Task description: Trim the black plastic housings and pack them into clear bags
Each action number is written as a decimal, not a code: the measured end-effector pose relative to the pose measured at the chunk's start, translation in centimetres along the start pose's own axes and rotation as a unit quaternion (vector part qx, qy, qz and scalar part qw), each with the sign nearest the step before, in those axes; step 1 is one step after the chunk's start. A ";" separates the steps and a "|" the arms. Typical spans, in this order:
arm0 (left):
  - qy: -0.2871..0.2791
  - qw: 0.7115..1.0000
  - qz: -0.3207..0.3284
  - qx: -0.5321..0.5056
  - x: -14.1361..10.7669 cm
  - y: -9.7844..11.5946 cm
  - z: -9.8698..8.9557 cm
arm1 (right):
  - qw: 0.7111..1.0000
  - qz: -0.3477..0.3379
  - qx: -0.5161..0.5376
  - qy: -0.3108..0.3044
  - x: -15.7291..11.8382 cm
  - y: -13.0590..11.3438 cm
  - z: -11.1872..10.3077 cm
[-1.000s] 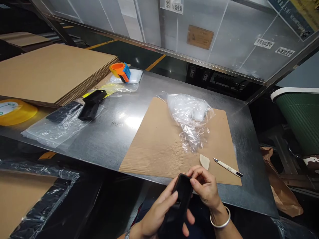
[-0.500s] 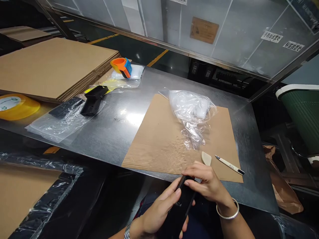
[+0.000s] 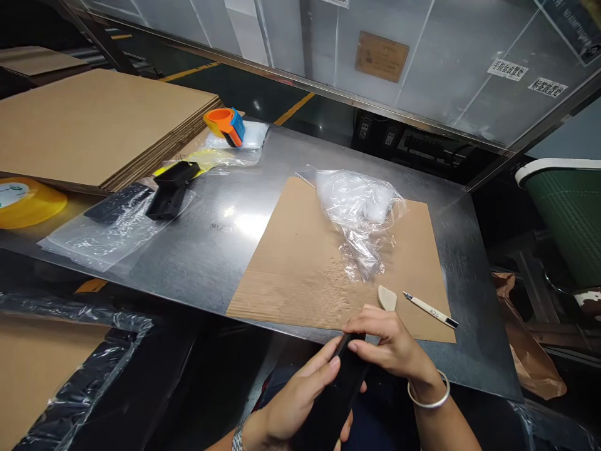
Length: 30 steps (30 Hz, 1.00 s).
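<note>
A long black rectangular part (image 3: pixel 334 394) is held upright and slanting over the bench's front edge. My left hand (image 3: pixel 300 394) is wrapped round its sides, the thumb lying along one edge. At the part's upper end my right hand (image 3: pixel 385 341) is closed, thumb and fingers pinching the rim; whether a small tool is also in those fingers is hidden. Just beyond the right hand, a beige wedge-shaped block (image 3: pixel 387 298) lies on the cardboard sheet (image 3: pixel 282 275). To its right rests a white pen-like tool (image 3: pixel 431 309) marked A26.
A crumpled clear plastic bag (image 3: pixel 359 200) with white contents lies on the cardboard. Left on the metal bench (image 3: pixel 206 250) are a black open tray-like part (image 3: pixel 171 191), plastic bags (image 3: pixel 107 241), an orange-blue tape dispenser (image 3: pixel 225 125), stacked cardboard (image 3: pixel 117 119) and a yellow tape roll (image 3: pixel 35 207).
The black part has turned slightly in my hands, so a round detail on its face no longer shows. Both hands keep nearly the same grip. The whole view has shifted a little.
</note>
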<state>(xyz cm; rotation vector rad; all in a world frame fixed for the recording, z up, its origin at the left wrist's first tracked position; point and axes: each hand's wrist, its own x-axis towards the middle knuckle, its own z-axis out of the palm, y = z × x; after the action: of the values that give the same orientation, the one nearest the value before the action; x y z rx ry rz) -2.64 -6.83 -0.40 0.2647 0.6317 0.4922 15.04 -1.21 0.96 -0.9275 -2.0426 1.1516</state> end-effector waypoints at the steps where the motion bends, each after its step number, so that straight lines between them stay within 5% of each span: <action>1: 0.000 1.000 0.002 -0.002 0.0 0.0 0.0 | 1.000 0.002 -0.007 0.000 0.0 0.0 0.0; 22: 0.003 1.000 -0.013 -0.021 0.4 -0.1 0.1 | 0.999 0.031 -0.028 -0.003 -0.3 0.0 0.1; 26: 0.023 0.999 -0.029 -0.030 0.9 0.6 -0.4 | 0.979 0.121 -0.013 0.161 -1.5 3.2 0.3; 30: 0.090 0.990 0.054 -0.091 1.2 1.6 -0.8 | 0.914 0.198 -0.118 0.335 -3.7 7.3 -0.5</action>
<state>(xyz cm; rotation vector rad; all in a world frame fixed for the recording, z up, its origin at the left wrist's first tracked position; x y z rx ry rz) -2.87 -4.77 -0.95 0.0816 0.7442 0.6800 19.50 -1.24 -5.89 -1.6486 -1.4711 0.6289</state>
